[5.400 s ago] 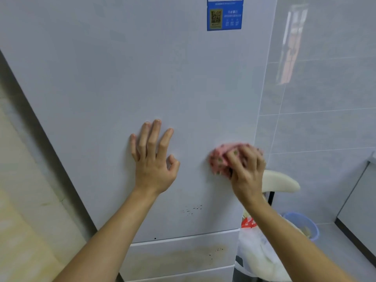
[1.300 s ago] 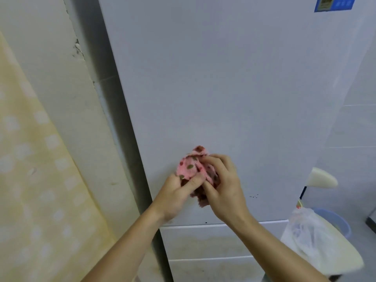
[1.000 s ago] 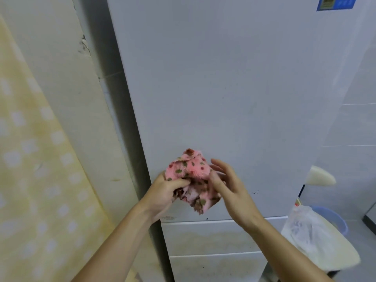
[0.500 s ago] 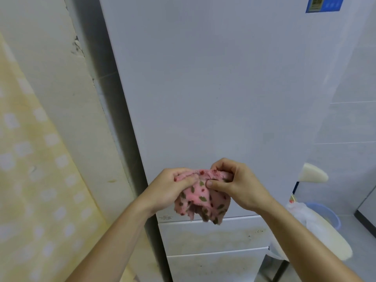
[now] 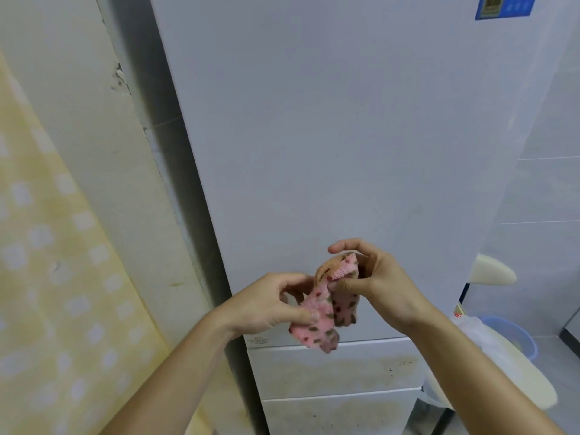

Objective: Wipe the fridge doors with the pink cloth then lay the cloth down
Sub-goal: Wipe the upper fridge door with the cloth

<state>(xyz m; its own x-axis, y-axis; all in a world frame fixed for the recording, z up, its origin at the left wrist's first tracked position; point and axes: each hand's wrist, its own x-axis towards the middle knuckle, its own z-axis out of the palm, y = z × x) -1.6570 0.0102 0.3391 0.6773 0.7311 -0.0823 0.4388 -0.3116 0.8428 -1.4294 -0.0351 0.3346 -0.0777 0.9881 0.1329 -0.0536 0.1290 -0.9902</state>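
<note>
Pink and fleecy, dotted with brown and red spots, the cloth (image 5: 326,312) hangs crumpled in the air between two bare hands, in front of the upper fridge door (image 5: 329,136) and not touching it. The left hand (image 5: 266,306) pinches the cloth's lower part between thumb and fingers (image 5: 309,315). The right hand (image 5: 373,277) pinches the upper edge, thumb against the curled fingers, with the index finger arched above the cloth. A tan underside shows at the top fold. The loose end dangles down over the seam above the lower drawer fronts (image 5: 335,368), which carry yellowish stains and dark specks. A blue sticker (image 5: 505,7) sits at the door's top right. To the left stands a chipped wall edge (image 5: 120,80) and a yellow patterned surface (image 5: 47,262). To the right, by the tiled wall, is a blue basin (image 5: 514,334) with a white plastic bag (image 5: 470,328).
</note>
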